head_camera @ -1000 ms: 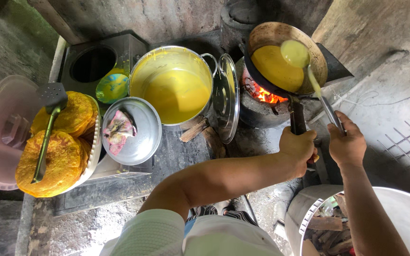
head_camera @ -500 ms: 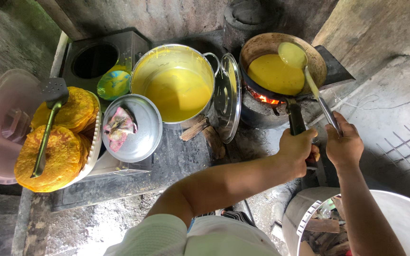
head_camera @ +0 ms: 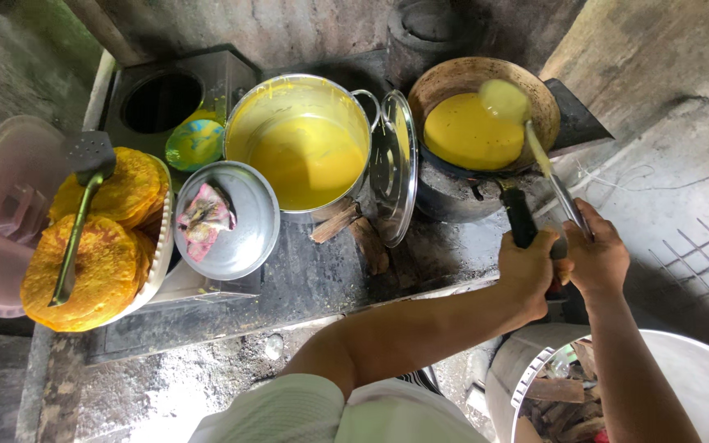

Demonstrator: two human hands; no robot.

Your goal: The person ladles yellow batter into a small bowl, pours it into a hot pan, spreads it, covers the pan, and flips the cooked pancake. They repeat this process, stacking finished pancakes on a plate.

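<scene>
A round pan [head_camera: 453,78] with yellow batter [head_camera: 469,131] spread in it sits at the top right. My left hand [head_camera: 527,267] grips the pan's black handle [head_camera: 519,217]. My right hand [head_camera: 596,254] holds a metal ladle [head_camera: 506,100] whose batter-coated bowl rests over the pan's far side. A large steel pot of yellow batter [head_camera: 305,148] stands to the left of the pan, with its lid [head_camera: 395,168] leaning against it.
A tray [head_camera: 162,254] of several cooked yellow pancakes [head_camera: 96,246] with a spatula [head_camera: 84,176] on them is at the left. A small steel bowl [head_camera: 244,238] holds a cloth. A square stove opening [head_camera: 162,100] is behind. A white bucket [head_camera: 691,377] with firewood stands at lower right.
The pan has been lifted and tilted off the fire, and the batter has spread across it. The flames seen under the pan earlier are hidden now. Both hands kept their grip.
</scene>
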